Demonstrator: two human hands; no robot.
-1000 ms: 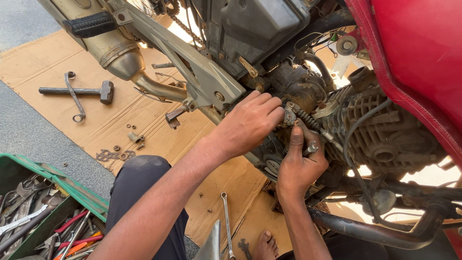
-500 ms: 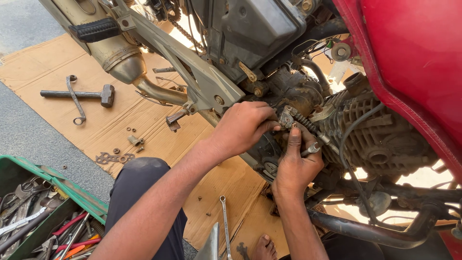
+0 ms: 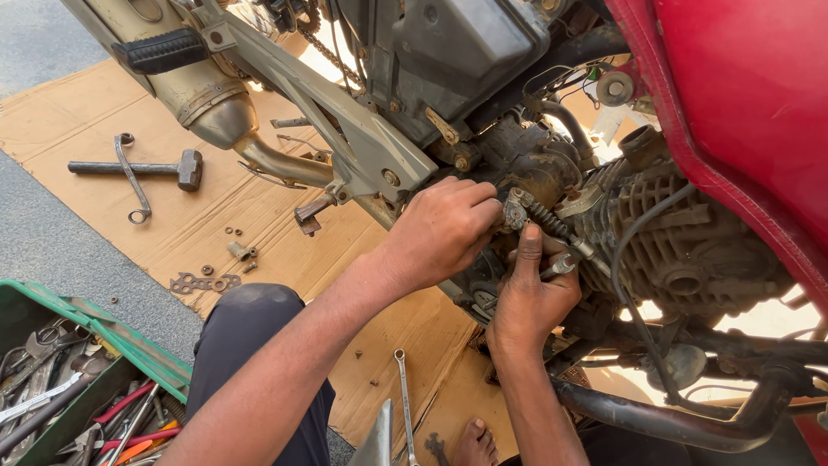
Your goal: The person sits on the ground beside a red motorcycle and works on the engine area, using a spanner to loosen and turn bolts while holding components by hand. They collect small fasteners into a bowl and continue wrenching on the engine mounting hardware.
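Hands have barely shifted over the last second: our left hand [image 3: 444, 229] is still curled shut over the small metal bracket [image 3: 516, 207] at the head of the ribbed cable [image 3: 552, 226], against the engine [image 3: 681, 242], while our right hand [image 3: 530, 298] has slid its forefinger a little higher along that cable, the other fingers closed round a small metal fitting [image 3: 562, 264] just below. We judge the work is still at the cable's end, since the spanner [image 3: 404, 397] lies untouched on the cardboard [image 3: 103, 112].
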